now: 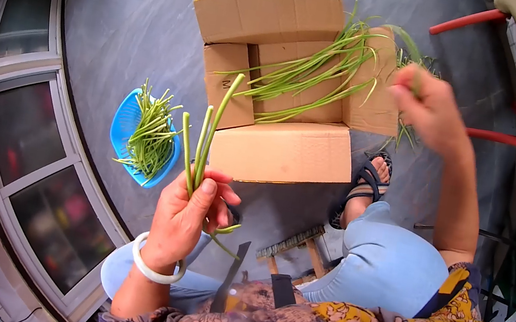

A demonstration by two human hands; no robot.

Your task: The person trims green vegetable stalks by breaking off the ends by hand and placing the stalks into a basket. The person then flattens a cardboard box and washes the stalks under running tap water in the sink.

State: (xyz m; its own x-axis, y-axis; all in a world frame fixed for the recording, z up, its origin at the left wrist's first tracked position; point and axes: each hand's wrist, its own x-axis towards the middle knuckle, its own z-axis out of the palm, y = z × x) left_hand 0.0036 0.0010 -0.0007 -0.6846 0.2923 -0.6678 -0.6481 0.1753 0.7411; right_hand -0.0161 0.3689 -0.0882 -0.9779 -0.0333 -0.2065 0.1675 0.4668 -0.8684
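Observation:
Three or so green garlic scapes (211, 133) stand upright in my left hand (181, 218), whose fingers are wrapped round their lower part. Their thin ends hang below the palm. My right hand (425, 107) is raised past the right side of the cardboard box (283, 155), pinching a thin green scape tip (406, 41); motion blurs it a little. Long garlic scapes (313, 75) lie across the open box and over its right flap. Beneath and behind my right hand, thin green trimmings (405, 136) lie on the floor.
A blue plastic basket (118, 131) holds short cut scape pieces (152, 133) left of the box. Glass-panelled doors (22, 142) run along the left. A chair with red legs (497, 137) stands at the right. A small wooden stool (314, 256) is between my legs.

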